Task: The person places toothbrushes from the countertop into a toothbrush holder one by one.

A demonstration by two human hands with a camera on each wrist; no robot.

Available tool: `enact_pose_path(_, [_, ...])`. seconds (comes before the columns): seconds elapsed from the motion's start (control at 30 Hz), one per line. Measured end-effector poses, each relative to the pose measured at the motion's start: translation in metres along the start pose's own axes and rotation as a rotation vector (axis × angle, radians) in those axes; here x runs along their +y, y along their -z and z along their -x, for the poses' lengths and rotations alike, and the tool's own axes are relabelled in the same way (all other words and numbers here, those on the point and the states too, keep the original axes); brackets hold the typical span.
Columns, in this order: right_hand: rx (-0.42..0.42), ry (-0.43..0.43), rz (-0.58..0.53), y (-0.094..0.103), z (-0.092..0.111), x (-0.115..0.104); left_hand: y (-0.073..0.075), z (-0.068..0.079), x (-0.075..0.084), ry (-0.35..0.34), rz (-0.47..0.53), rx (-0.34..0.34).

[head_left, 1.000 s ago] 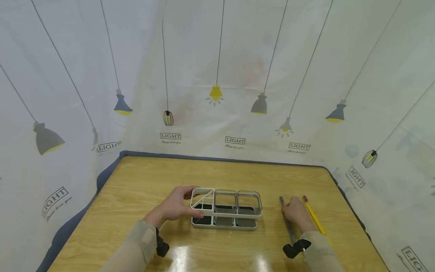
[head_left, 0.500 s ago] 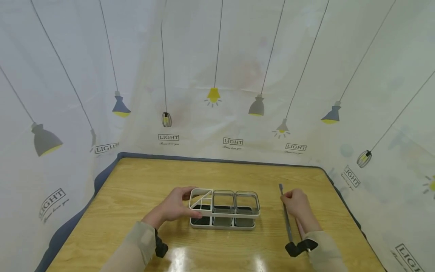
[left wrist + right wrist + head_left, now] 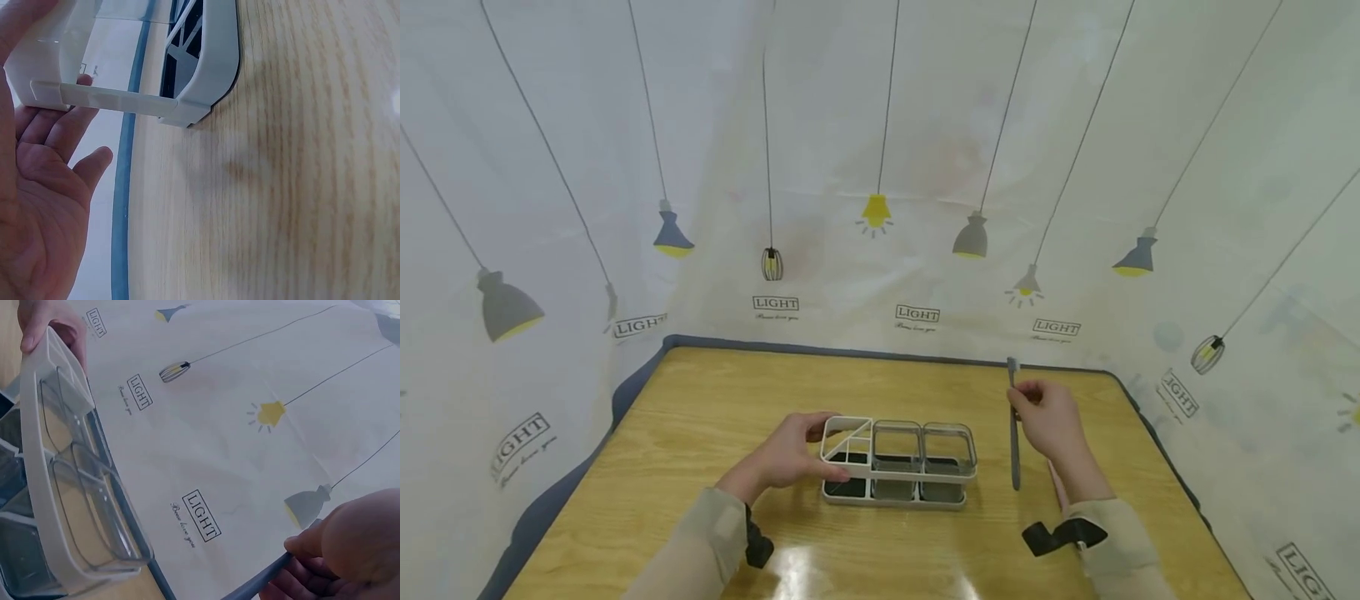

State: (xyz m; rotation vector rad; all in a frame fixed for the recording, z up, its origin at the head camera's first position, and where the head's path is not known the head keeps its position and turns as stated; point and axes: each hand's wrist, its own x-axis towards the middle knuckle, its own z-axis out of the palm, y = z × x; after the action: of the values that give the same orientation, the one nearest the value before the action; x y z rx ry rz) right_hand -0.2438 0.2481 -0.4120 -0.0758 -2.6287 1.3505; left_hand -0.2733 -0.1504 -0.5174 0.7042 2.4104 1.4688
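Observation:
My left hand [image 3: 786, 450] grips the left end of a white two-tier toothbrush holder [image 3: 898, 475], thumb at the front and fingers behind the upper frame. The holder stands upright on the table; two clear cups [image 3: 947, 446] sit in its right part, and dividers split its left section. To the right, my right hand [image 3: 1051, 417] pinches a grey toothbrush [image 3: 1015, 450] between thumb and fingers. The brush is nearly upright, bristle head at the top. The right wrist view shows the dark handle [image 3: 265, 575] in the pinch, apart from the holder.
A thin pink stick [image 3: 1058, 487] lies on the wooden table [image 3: 760, 379], partly covered by the right forearm. Behind the table hangs a white sheet [image 3: 820, 150] printed with lamps. A dark blue border [image 3: 850, 347] runs along the table's far edge.
My right hand has lifted the grey toothbrush and tipped it more upright, moving slightly leftward. The yellow toothbrush is out of sight now, and a pink stick shows. The left hand has kept its grip.

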Motion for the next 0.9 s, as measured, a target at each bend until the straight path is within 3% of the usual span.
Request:
enact_pose_path(0.17, [0.043,0.06,-0.033,-0.004,0.005,-0.024,-0.002,0.001,-0.001,0.02,0.004,0.0])
enact_pose_path(0.47, [0.041,0.149,-0.105,-0.02,0.01,-0.059,-0.001,0.003,-0.002,0.031,-0.01,0.011])
enact_pose_path(0.9, [-0.002,0.162,-0.166,-0.04,0.016,-0.085,0.0,0.002,0.002,-0.003,0.011,0.0])
